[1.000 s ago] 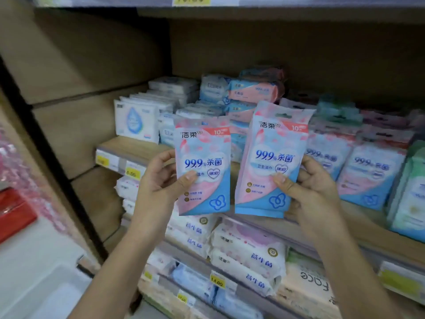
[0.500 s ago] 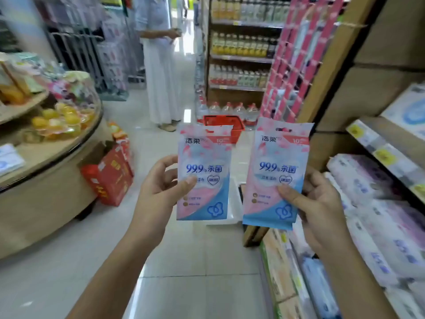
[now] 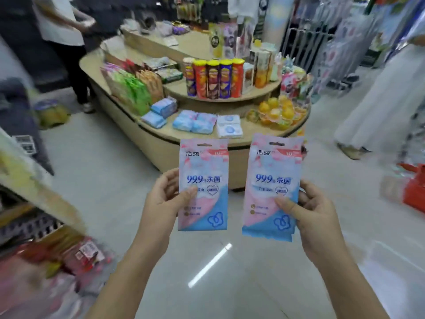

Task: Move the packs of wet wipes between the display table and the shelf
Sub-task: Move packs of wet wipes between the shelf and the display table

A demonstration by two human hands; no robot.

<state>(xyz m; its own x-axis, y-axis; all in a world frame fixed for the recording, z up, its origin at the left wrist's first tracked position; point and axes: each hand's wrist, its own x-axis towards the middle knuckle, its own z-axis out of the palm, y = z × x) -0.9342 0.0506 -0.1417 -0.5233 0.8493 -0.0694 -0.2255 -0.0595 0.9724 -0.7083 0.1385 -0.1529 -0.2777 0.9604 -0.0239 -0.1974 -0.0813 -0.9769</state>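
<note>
My left hand grips a pink and blue pack of wet wipes upright, thumb on its front. A matching pack stands upright in my right hand, held the same way; a second pack's edge seems to show behind it. Both packs hang in the air over the floor, in front of the round wooden display table. On the table's lower tier lie several blue and white wipe packs. The shelf is out of view.
Crisp tubes, snack bags and fruit cups fill the table. One person stands at the far left, another in white trousers at the right. A red basket sits on the floor, right. Goods crowd the lower left.
My view has swung from the shelf round to the display table. Both hands keep their packs, held up the same way throughout.
</note>
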